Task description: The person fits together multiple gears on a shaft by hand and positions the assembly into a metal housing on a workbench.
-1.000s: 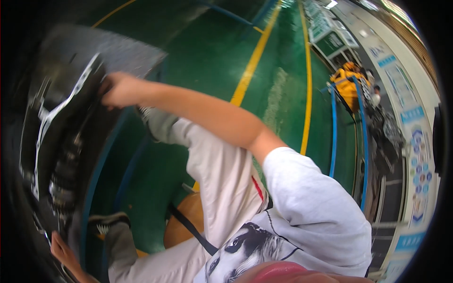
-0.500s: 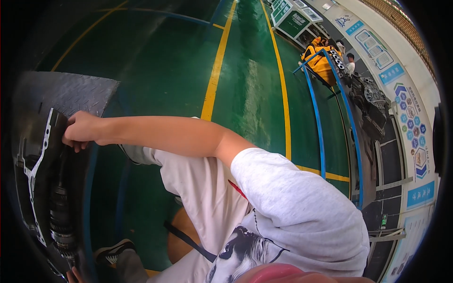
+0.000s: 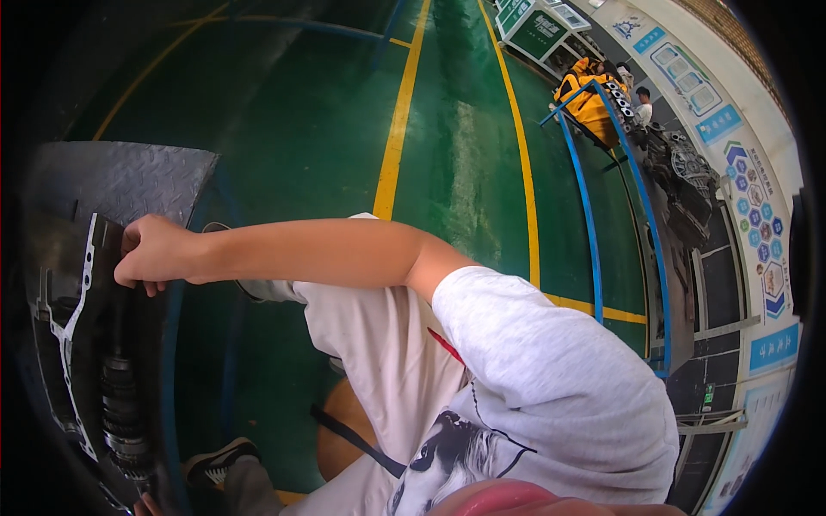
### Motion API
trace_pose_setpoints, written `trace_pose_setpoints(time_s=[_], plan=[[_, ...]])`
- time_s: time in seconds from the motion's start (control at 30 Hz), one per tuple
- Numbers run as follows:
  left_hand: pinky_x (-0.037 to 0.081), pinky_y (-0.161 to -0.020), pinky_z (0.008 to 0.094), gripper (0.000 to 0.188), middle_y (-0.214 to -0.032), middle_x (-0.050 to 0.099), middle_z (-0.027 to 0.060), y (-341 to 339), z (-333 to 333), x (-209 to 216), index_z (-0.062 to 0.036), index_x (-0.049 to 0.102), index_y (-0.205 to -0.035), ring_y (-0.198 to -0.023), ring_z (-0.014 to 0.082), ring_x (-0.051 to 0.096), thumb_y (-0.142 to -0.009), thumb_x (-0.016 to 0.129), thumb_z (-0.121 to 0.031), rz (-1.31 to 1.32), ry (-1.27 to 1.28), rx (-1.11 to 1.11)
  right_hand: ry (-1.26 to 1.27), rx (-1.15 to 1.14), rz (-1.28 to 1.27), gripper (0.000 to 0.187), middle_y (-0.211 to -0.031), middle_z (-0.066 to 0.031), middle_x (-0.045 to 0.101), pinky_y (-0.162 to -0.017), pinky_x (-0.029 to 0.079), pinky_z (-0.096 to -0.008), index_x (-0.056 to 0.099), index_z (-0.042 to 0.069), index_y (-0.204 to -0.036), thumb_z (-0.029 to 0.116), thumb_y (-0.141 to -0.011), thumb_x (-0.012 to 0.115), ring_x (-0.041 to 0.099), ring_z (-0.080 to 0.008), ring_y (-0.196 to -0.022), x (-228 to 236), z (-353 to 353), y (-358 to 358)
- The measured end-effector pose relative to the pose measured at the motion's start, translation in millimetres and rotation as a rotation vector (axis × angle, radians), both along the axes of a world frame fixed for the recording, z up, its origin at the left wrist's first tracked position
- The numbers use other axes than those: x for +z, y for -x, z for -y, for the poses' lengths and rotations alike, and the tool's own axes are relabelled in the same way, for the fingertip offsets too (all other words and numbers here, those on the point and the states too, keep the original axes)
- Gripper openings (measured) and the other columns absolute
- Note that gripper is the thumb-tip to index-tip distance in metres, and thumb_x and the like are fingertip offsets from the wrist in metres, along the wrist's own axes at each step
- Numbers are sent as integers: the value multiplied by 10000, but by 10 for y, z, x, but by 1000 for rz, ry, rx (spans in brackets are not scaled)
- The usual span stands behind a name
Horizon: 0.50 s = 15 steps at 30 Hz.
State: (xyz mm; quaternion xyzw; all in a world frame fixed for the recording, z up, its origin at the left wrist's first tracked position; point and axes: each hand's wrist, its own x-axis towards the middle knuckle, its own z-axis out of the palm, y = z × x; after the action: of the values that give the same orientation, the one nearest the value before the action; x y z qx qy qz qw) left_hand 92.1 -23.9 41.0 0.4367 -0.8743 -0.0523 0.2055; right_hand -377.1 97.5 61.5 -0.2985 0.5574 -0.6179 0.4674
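At the far left, my right hand [image 3: 157,254] reaches across to a dark metal gearbox housing [image 3: 79,301] with a bright flat flange. Its fingers are curled beside the housing's upper end, and whatever they grip is hidden. A shaft with stacked gears [image 3: 124,417] lies along the inner side of the housing, below this hand. Only a few fingertips of my left hand [image 3: 148,506] show at the lower edge, close to the lower end of the gear shaft. The rest of that hand is out of the picture.
The housing lies on a dark bench with a textured metal plate [image 3: 146,176] and a blue frame. Beneath me is a brown round stool [image 3: 340,430]. Across the green floor [image 3: 310,129], a blue-framed table [image 3: 650,232] carries metal parts. People stand near an orange machine [image 3: 594,107].
The whole view has shifted a little, so bench, floor and wall sit slightly lower and further right. My right hand stays by the housing's upper end with its fingers slightly shifted.
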Motion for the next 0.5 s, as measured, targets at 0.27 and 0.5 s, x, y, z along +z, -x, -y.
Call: trace_pose_setpoints(time_s=[0.27, 0.5], plan=[[509, -581, 425, 315, -743, 723, 197, 50, -75, 74, 23, 773, -877, -584, 315, 640, -916, 801, -289, 22, 106, -55, 26, -36, -12, 236, -767, -103, 643, -519, 495, -295, 609, -18, -909, 76, -742, 747, 623, -182, -555, 5, -54, -56], [507, -581, 435, 298, -755, 727, 201, -106, 73, -137, 4, 777, -841, -578, 340, 637, -861, 827, -288, -12, 281, -137, 1, -53, -52, 250, -759, -109, 657, -510, 504, -295, 639, -15, -934, 150, -788, 758, 629, -180, -558, 15, -43, -76]])
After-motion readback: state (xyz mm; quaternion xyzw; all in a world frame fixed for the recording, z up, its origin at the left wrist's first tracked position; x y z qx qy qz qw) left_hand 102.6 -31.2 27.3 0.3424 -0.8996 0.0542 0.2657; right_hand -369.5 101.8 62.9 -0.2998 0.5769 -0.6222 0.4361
